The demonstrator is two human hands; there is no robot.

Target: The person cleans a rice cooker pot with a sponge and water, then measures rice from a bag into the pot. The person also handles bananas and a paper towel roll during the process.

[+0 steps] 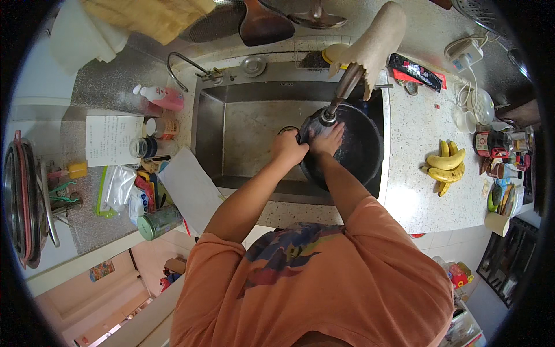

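A dark, deep pan (pixel 357 147) sits tilted in the right part of a stainless steel sink (pixel 260 130). My left hand (pixel 289 148) is closed around the handle at the pan's left side. Inside the pan, my right hand (pixel 327 139) lies flat near the left wall with its fingers spread. Whether it presses on anything beneath is hidden. Directly above this hand hangs the faucet spout (pixel 344 86), and a clear stream seems to fall from it into the pan. A beige cloth (pixel 377 39) covers the faucet's upper part.
Bananas (pixel 446 165) lie on the right counter (pixel 403 191). A thin curved tap (pixel 186 65) and a pink pump bottle (pixel 164 97) stand at the sink's back left. Jars (pixel 162 128), a green-lidded container (pixel 158 223) and a white sheet (pixel 190 186) crowd the left. A spatula (pixel 264 26) hangs behind.
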